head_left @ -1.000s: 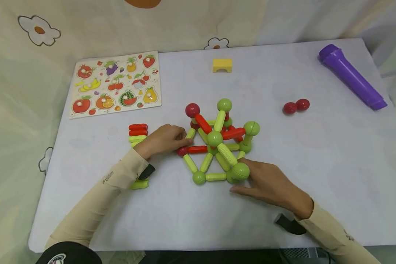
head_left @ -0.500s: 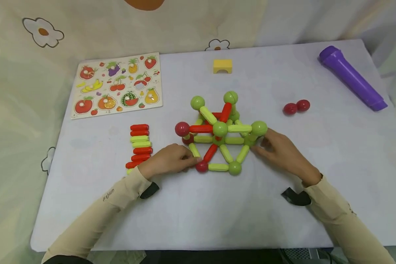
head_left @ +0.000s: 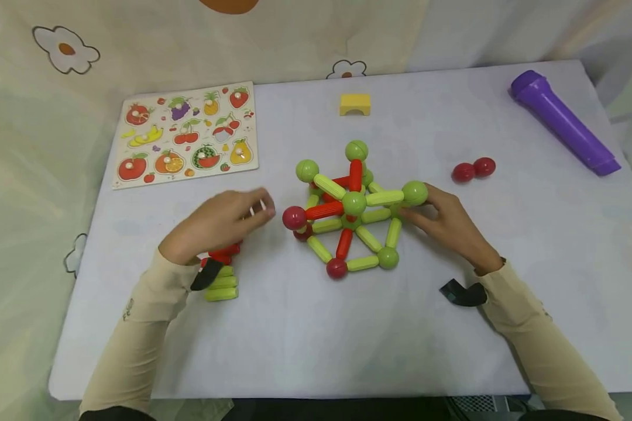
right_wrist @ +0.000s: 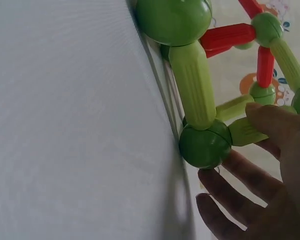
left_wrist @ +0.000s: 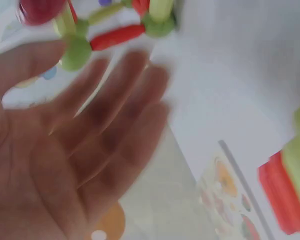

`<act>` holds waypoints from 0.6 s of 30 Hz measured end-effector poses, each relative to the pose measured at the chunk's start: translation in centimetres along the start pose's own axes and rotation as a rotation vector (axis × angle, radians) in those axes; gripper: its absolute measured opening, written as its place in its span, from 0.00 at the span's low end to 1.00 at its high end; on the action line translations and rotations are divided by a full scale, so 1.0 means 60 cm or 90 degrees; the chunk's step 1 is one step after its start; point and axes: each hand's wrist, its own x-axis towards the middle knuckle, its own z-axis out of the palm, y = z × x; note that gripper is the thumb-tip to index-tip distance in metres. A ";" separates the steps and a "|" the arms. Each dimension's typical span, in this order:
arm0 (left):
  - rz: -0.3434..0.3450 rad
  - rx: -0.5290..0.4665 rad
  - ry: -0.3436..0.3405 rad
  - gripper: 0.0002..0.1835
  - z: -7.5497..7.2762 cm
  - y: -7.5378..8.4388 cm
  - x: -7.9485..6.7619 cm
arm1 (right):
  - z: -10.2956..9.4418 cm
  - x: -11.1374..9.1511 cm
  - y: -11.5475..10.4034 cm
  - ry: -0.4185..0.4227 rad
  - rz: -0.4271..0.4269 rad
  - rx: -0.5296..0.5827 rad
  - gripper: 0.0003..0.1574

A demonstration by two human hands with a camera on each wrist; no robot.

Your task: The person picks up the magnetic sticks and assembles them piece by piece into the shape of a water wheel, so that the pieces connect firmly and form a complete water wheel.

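Observation:
A framework of green and red balls and rods stands in the middle of the table, with a raised ball at its centre. At its right corner my right hand pinches a lower rod beside a green ball, thumb on one side and fingers on the other. Left of the framework, my left hand is held in the air with nothing in it, fingers loosely bent. Its blurred palm fills much of the left wrist view. Beneath that hand lies a column of loose red and green rods, partly hidden by the wrist.
A fruit puzzle board lies at the back left. Farther back sits a yellow arch block. Two red balls lie together at right, near a purple tube.
The framework has turned on the table between both hands, its front corner swinging right. My left hand has let go of it and moved back to the left; my right hand stays at its right corner.

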 end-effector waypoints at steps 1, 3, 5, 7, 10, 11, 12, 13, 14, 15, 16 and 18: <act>-0.005 0.003 0.029 0.15 -0.011 0.001 0.006 | -0.006 0.000 0.000 -0.016 -0.002 0.006 0.19; 0.003 0.005 0.068 0.24 -0.024 0.007 0.023 | -0.023 0.003 0.001 -0.049 -0.006 0.023 0.21; 0.028 0.012 0.079 0.31 -0.029 0.017 0.041 | -0.046 0.015 -0.003 -0.067 -0.012 0.036 0.24; 0.061 0.031 0.075 0.35 -0.028 0.026 0.057 | -0.068 0.038 -0.010 -0.072 -0.009 0.037 0.25; 0.096 0.058 0.090 0.33 -0.024 0.033 0.074 | -0.083 0.091 -0.025 -0.091 0.002 0.029 0.25; 0.101 0.064 0.096 0.32 -0.023 0.033 0.076 | -0.080 0.111 -0.029 -0.116 0.011 0.033 0.25; 0.105 0.065 0.099 0.31 -0.022 0.034 0.079 | -0.076 0.128 -0.032 -0.150 0.017 0.038 0.26; 0.108 0.064 0.101 0.30 -0.021 0.034 0.081 | -0.069 0.145 -0.033 -0.187 0.020 0.048 0.28; 0.110 0.060 0.103 0.30 -0.021 0.034 0.082 | -0.061 0.158 -0.035 -0.222 0.023 0.056 0.28; 0.111 0.055 0.104 0.29 -0.021 0.033 0.083 | -0.053 0.169 -0.035 -0.251 0.024 0.070 0.28; 0.114 0.049 0.103 0.29 -0.022 0.033 0.085 | -0.045 0.177 -0.035 -0.271 0.023 0.077 0.26; 0.122 0.034 0.100 0.29 -0.023 0.034 0.089 | -0.034 0.185 -0.033 -0.279 0.017 0.076 0.22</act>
